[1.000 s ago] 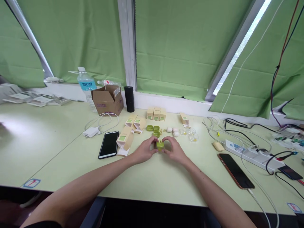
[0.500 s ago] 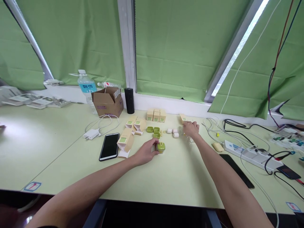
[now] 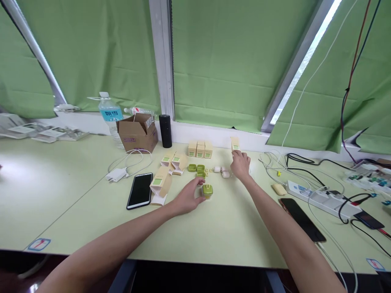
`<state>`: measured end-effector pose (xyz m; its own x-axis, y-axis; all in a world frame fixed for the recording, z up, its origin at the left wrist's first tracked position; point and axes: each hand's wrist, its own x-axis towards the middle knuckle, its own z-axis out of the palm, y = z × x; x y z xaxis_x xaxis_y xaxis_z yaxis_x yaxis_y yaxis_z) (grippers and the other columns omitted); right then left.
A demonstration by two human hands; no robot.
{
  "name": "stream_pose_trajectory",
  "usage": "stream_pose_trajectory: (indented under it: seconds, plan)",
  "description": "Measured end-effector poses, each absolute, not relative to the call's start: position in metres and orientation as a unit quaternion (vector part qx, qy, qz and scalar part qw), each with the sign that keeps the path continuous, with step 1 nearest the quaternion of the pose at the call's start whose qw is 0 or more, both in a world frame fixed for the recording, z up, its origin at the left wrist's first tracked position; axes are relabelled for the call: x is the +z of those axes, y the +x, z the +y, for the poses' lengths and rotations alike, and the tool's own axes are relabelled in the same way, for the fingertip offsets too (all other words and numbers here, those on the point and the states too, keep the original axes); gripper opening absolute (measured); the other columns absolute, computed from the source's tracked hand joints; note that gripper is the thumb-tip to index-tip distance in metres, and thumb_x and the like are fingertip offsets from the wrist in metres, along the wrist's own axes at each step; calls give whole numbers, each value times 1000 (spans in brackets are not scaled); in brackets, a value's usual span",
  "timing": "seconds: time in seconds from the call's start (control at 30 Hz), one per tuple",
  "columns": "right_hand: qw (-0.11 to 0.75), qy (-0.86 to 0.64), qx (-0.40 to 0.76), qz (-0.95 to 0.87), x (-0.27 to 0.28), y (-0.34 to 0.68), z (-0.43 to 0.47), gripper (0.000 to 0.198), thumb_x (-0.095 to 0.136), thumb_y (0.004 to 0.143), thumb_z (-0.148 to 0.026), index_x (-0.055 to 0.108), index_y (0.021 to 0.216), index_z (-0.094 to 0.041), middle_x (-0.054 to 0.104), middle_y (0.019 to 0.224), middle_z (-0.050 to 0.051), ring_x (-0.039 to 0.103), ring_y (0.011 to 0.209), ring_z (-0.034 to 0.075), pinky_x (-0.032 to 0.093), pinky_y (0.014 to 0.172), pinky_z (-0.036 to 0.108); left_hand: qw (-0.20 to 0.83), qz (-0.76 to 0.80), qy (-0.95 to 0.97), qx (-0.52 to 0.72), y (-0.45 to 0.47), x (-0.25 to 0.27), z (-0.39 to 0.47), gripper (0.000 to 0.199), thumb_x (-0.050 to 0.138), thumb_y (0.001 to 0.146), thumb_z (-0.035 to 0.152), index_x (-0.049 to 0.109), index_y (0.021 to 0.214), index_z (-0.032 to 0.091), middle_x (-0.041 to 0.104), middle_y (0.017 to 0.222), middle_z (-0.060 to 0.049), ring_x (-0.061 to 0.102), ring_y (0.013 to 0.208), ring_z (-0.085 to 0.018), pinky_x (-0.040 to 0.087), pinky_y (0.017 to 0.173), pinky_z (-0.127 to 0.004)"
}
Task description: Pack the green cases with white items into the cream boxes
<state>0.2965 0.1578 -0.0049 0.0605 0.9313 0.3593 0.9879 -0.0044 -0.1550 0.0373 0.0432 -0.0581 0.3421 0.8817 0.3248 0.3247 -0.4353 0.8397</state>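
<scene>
My left hand (image 3: 190, 198) rests on the table with thumb and forefinger apart, at the left side of a small clear container with a green lid (image 3: 207, 189). Its fingers do not wrap around the container. My right hand (image 3: 240, 164) is closed on the lower end of a small beige carton (image 3: 235, 144), which stands up above the fingers. Between the hands lie green square lids (image 3: 200, 167), tiny yellowish clips and several pale pink-white pieces (image 3: 225, 174). Something clear beside my right hand is mostly hidden.
Beige cartons (image 3: 200, 149) stand in a row at the back; opened ones (image 3: 161, 182) lie left. Around them are a phone (image 3: 139, 190), a charger (image 3: 117, 174), a cardboard box (image 3: 137, 136) and a black cylinder (image 3: 165, 131). At right are another phone (image 3: 302, 219), a power strip (image 3: 324, 198) and cables.
My right hand has moved slightly left and now grips the beige carton, which has been raised upright. My left hand stays beside the green-lidded container, slightly apart. The view has shifted a little.
</scene>
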Motion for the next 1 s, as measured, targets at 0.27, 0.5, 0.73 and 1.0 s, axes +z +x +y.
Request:
stream_pose_trajectory:
  seconds: [0.27, 0.5, 0.73, 1.0]
  plan:
    - [409, -421, -122, -801, -26, 242, 43, 45, 39, 101, -14, 57, 141, -24, 67, 131, 12, 58, 119, 31, 47, 94, 47, 414, 333, 638, 558, 43, -49, 50, 46, 56, 99, 56, 35, 125, 26, 59, 131, -14, 62, 121, -25, 49, 106, -47]
    - [403, -309, -69, -859, -48, 222, 8, 47, 47, 99, -14, 60, 141, -31, 70, 133, 11, 64, 121, 33, 51, 91, 50, 470, 313, 579, 589, 47, -28, 35, 49, 56, 95, 64, 28, 114, 29, 66, 122, -7, 66, 113, -22, 54, 97, -41]
    - [470, -308, 8, -828, -59, 235, 14, 26, 57, 94, -25, 71, 114, -33, 68, 115, 12, 62, 112, 34, 52, 94, 56, 476, 324, 571, 586, 47, -31, 35, 51, 61, 91, 63, 28, 110, 30, 65, 121, -5, 67, 105, -19, 53, 87, -34]
    - [539, -331, 90, -769, -44, 247, 30, 50, 48, 94, -18, 50, 141, -32, 46, 127, 13, 62, 101, 26, 60, 88, 50, 473, 339, 556, 593, 44, -36, 43, 59, 71, 83, 61, 27, 108, 31, 55, 129, -6, 66, 96, -15, 55, 87, -35]
